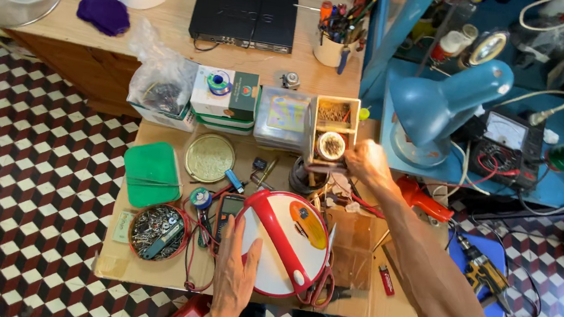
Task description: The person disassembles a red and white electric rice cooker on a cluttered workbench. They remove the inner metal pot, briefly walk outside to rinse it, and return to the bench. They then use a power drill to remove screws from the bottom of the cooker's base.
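The left hand (236,272) lies flat with open fingers on the round red-and-white appliance (287,243), near on the tabletop (352,285). The right hand (365,162) reaches far to the small wooden box (332,130); whether its fingers grip anything, I cannot tell. Next, this hand probably needs a careful pinch there.

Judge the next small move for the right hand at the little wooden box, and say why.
Probably draw the right hand back toward the red and white appliance, with whatever it picks. It reaches into the wooden box beside a round tin, while the left hand lies flat on the appliance, steadying it.
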